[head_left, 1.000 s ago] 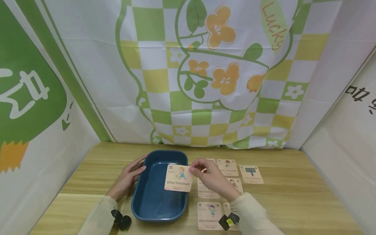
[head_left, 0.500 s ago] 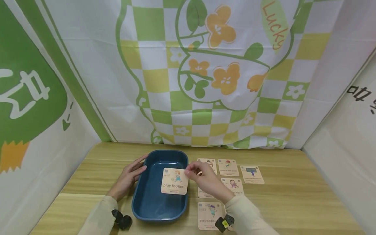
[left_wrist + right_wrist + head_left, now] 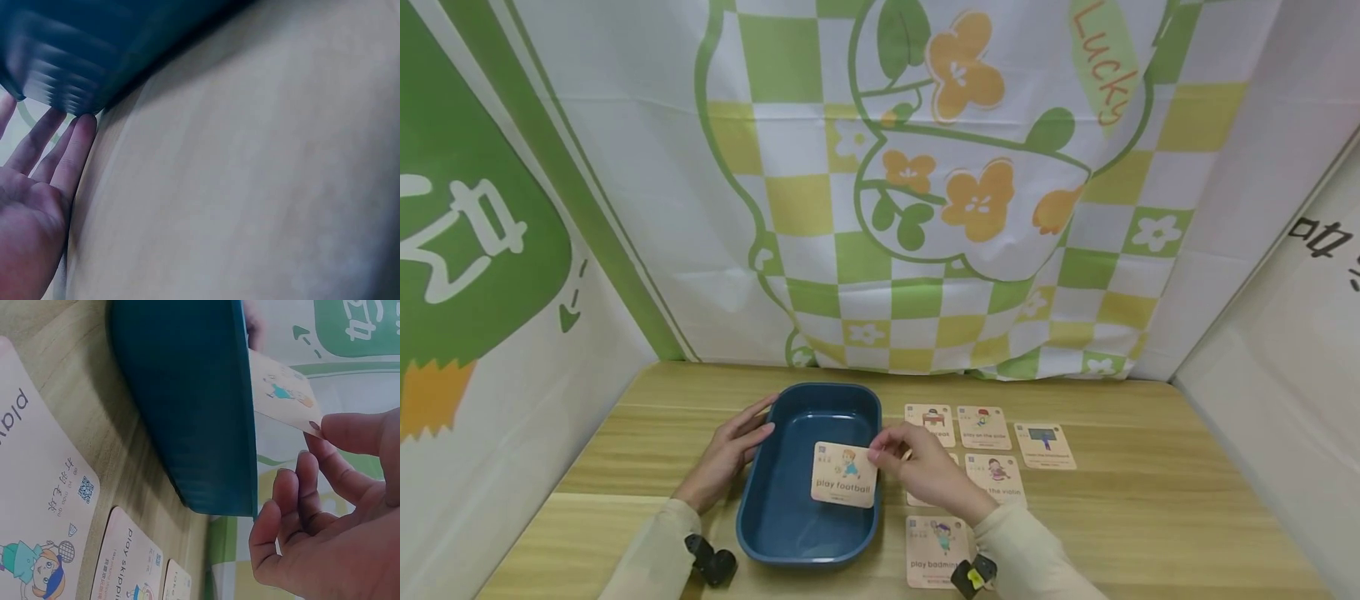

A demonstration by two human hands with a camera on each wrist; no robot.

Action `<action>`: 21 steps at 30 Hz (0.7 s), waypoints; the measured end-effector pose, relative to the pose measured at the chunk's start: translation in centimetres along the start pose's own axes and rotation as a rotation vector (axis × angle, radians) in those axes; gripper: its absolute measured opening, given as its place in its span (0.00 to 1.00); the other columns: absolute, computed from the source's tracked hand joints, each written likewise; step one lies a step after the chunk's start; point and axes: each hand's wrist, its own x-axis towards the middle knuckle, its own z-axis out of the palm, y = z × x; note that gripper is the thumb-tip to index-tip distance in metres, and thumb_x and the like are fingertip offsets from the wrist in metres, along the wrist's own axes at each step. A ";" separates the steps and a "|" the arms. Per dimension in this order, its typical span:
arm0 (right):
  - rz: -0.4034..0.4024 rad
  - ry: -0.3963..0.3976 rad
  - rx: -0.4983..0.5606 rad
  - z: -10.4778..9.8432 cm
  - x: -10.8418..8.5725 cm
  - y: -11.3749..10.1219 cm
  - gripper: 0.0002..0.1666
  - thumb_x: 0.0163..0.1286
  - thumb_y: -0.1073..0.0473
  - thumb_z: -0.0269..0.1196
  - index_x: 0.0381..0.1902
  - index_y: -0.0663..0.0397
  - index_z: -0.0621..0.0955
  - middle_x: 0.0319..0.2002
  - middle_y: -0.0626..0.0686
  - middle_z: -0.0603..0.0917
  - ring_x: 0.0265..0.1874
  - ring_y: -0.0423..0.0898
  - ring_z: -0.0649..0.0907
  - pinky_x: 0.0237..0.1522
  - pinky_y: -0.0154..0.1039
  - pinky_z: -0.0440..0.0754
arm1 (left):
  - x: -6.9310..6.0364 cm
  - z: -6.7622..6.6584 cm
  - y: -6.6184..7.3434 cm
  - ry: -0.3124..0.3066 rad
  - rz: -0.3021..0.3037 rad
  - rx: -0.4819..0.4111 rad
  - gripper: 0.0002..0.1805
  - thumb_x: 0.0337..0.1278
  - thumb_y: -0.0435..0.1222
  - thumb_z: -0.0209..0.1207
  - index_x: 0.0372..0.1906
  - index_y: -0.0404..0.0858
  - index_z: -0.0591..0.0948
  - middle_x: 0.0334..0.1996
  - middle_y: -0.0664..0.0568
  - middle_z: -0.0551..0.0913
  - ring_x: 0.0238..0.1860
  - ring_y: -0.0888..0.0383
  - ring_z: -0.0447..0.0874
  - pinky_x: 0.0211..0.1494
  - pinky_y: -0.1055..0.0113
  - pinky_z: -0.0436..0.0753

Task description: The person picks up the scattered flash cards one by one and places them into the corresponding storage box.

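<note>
A square "play football" card [image 3: 844, 477] hangs over the right side of the blue tray [image 3: 805, 533]. My right hand [image 3: 921, 467] pinches its upper right corner between thumb and finger; in the right wrist view the card [image 3: 281, 390] leans past the tray's rim, partly hidden behind its wall. My left hand [image 3: 722, 458] rests on the tray's left edge with the fingers extended. In the left wrist view those fingers [image 3: 78, 150] touch the tray's outer side. No card shows inside the tray.
Right of the tray lie several picture cards in rows, among them "play badminton" [image 3: 934, 554], "play on the slide" [image 3: 982, 427], a violin card [image 3: 996, 477] and a blackboard card [image 3: 1045, 446]. A printed curtain [image 3: 925, 308] hangs behind the wooden table [image 3: 1150, 517].
My right hand has carried the football card slightly left and down, lower over the tray. More of the cards behind that hand show. My left hand and the tray have stayed put.
</note>
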 end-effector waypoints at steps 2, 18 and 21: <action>0.004 -0.013 -0.013 0.0 0.0 0.2 0.07 0.74 0.58 0.64 0.41 0.56 0.85 0.33 0.48 0.79 0.35 0.45 0.77 0.38 0.36 0.76 | 0.0 0.0 0.0 -0.001 0.003 -0.009 0.33 0.76 0.41 0.54 0.79 0.40 0.60 0.76 0.33 0.59 0.66 0.45 0.74 0.56 0.68 0.81; 0.014 -0.074 -0.069 0.3 0.0 0.5 0.07 0.73 0.59 0.64 0.40 0.57 0.87 0.33 0.47 0.78 0.34 0.44 0.77 0.37 0.36 0.75 | 0.1 0.0 -0.1 -0.001 0.017 -0.020 0.33 0.76 0.39 0.55 0.79 0.38 0.60 0.75 0.32 0.60 0.66 0.45 0.74 0.55 0.68 0.82; 0.021 -0.074 -0.071 0.3 0.0 0.6 0.07 0.73 0.59 0.64 0.41 0.56 0.87 0.33 0.46 0.78 0.34 0.43 0.77 0.38 0.36 0.76 | 0.2 0.0 -0.1 0.006 0.011 -0.019 0.33 0.75 0.39 0.55 0.79 0.38 0.60 0.75 0.32 0.61 0.66 0.45 0.74 0.55 0.68 0.82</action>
